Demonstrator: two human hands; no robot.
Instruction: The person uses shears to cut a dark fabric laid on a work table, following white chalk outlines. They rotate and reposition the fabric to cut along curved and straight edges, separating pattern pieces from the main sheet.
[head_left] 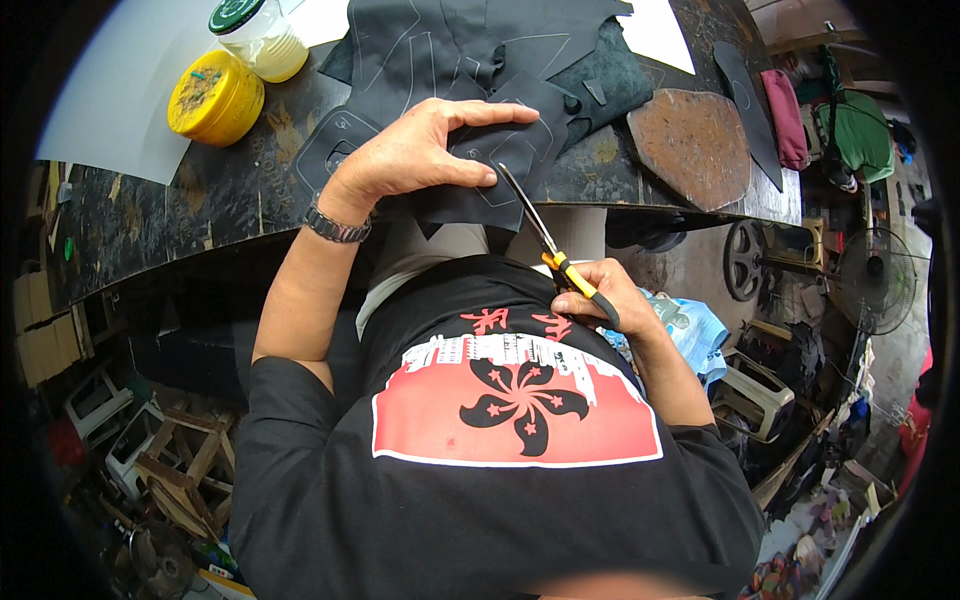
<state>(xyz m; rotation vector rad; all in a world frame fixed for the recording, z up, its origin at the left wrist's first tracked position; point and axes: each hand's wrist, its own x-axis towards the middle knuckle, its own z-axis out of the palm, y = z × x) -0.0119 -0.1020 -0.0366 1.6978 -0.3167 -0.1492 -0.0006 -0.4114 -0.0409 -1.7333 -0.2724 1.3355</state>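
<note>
Black sheet material, likely leather, with pale drawn outlines [400, 75] lies on the dark workbench and hangs over its near edge. Over this sheet is my left hand [425, 155], its thumb and forefinger spread apart; the other fingers are mostly hidden. A dark watch is on that wrist. My right hand [612, 290], close to my body, grips a pair of scissors [545, 235] by the yellow and black handles. The scissors' blades point up and left, with the tips beside my left thumb, near the sheet's edge.
At the bench's left stand a yellow tub [225, 115] and a glass jar [262, 45] with a green lid. A worn brown board [690, 145] lies right of the sheet. Farther right are a fan [880, 280] and a black wheel [745, 260]. Stools [185, 470] stand lower left.
</note>
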